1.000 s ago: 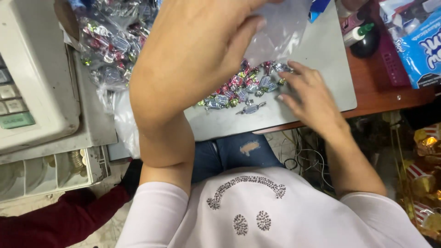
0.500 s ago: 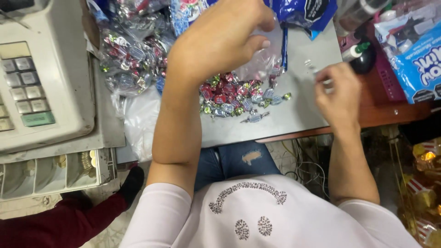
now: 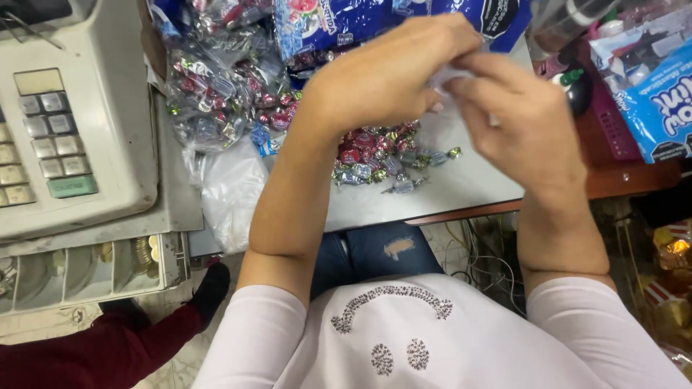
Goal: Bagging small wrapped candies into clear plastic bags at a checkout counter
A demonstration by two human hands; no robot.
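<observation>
Clear bag (image 3: 450, 75): thin see-through plastic, pinched up between both your hands, above the counter's far middle. Mostly hidden by knuckles, so long axis can't be told.
Left hand (image 3: 389, 75): fingers curled shut on the bag's near-left part, back of hand facing the camera, wrist coming in from lower left.
Right hand (image 3: 522, 119): fingers closed on the bag's right edge, thumb side twd the left hand. The two sets of fingertips meet at the plastic, touching or nearly so.
Key relation: bag sits right btwn your fingertips, neither hand clearly nearer; both already on it. It lies up and away from the candy pile, not touching it.
Candy pile (image 3: 382, 155): loose wrapped sweets, red, green, silver, on the counter directly under your left hand, just below the bag.
Counter (image 3: 461, 187): grey surface, near edge running along above your lap.
Filled candy bag (image 3: 216, 94): clear, stuffed w/ the same sweets, left of the pile, near the register.
Blue packs (image 3: 339, 21): at the counter's far side, behind your hands.
Cash register (image 3: 65, 130): far left, coin drawer (image 3: 86, 270) open below it.
</observation>
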